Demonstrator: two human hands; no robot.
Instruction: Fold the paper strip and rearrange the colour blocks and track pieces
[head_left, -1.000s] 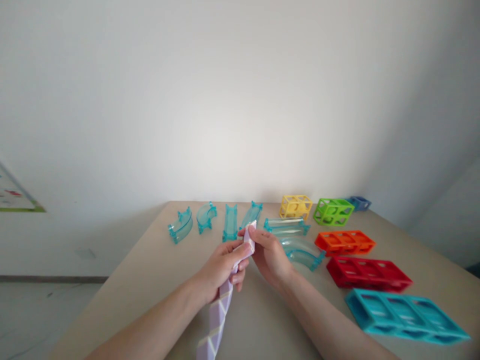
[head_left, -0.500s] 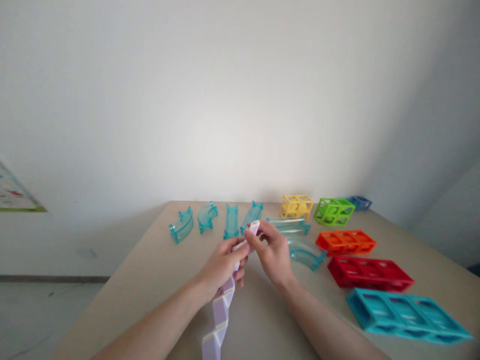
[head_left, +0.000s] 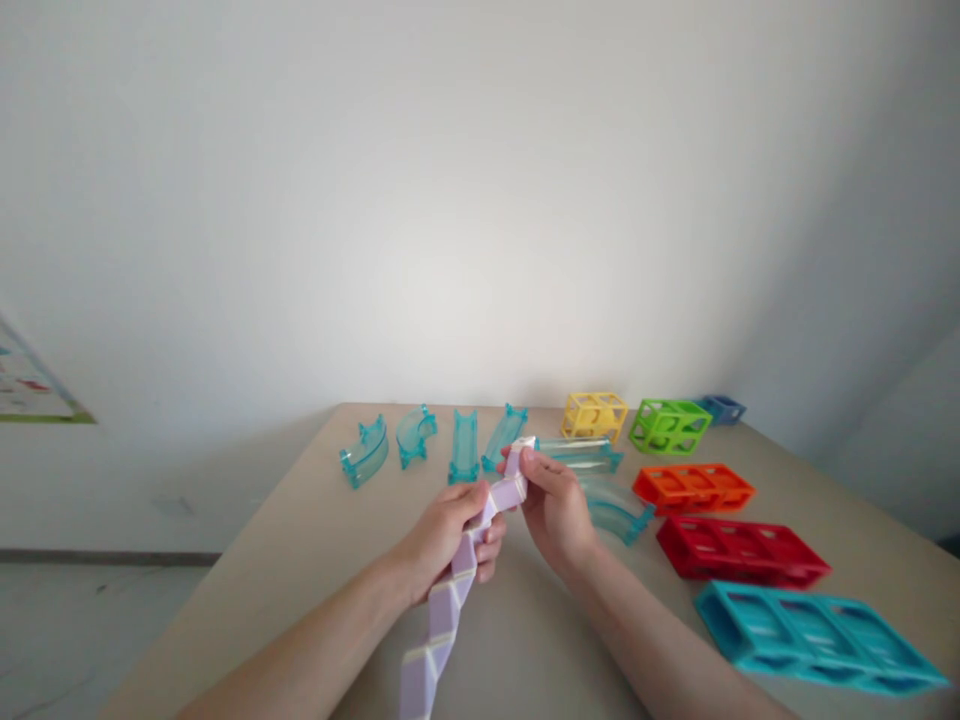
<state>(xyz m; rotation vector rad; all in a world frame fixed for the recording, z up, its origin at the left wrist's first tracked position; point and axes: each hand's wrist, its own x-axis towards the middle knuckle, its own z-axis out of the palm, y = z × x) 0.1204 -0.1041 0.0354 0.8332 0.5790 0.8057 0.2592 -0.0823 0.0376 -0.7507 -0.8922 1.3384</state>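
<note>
A long lilac and white snake puzzle (head_left: 444, 608) of linked wedge segments runs from the bottom edge up between my hands above the table. My left hand (head_left: 448, 535) is closed around its upper middle part, thumb on top. With thumb and fingers my right hand (head_left: 553, 500) pinches the far end segments, which bend up and to the right of the straighter run. The snake's lower end leaves the frame at the bottom. Palms and some fingers are hidden behind it.
Clear-blue track pieces (head_left: 465, 447), straight and curved, lie along the back of the table (head_left: 300, 590). To the right stand yellow (head_left: 595, 415), green (head_left: 670, 427), orange (head_left: 694, 488), red (head_left: 742, 550) and turquoise (head_left: 817, 635) open-frame blocks. A pale wall (head_left: 480, 200) rises behind.
My right hand has moved slightly right and down and turned the snake puzzle's far end, so a bend now shows between my hands. My left hand keeps its grip.
</note>
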